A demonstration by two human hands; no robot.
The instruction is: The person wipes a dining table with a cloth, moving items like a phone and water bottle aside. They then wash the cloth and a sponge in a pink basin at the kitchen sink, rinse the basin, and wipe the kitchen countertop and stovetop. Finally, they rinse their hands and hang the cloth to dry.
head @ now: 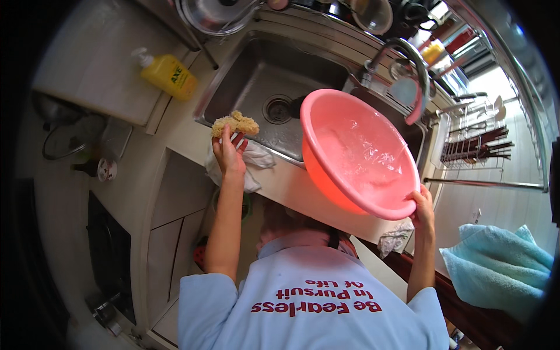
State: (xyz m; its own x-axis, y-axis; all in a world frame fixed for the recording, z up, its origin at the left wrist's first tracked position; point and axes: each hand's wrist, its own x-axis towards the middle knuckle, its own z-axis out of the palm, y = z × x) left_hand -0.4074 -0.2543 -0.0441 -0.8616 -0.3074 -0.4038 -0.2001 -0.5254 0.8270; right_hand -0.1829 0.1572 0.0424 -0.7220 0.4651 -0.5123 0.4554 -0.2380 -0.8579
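Note:
My left hand (229, 152) holds a pale yellow scrubbing sponge or loofah (236, 124) over the near left edge of the stainless steel sink (245, 74). With its fingers on the rim at the lower right, my right hand (422, 207) grips a pink plastic basin (359, 153). Clear water moves in the basin, which is tilted above the right part of the sink and the counter edge. A curved faucet (407, 46) with a pink tip stands behind it. The drain (278, 109) shows in the left bowl. Below the loofah, a white cloth (258, 156) hangs over the counter edge.
A yellow dish soap pump bottle (169, 76) stands left of the sink. Pots and a metal lid (218, 13) are at the back. At right are a wire rack (474, 146) with utensils, a metal rail (485, 183) and a light blue towel (496, 262). A crumpled cloth (395, 239) lies by the counter edge.

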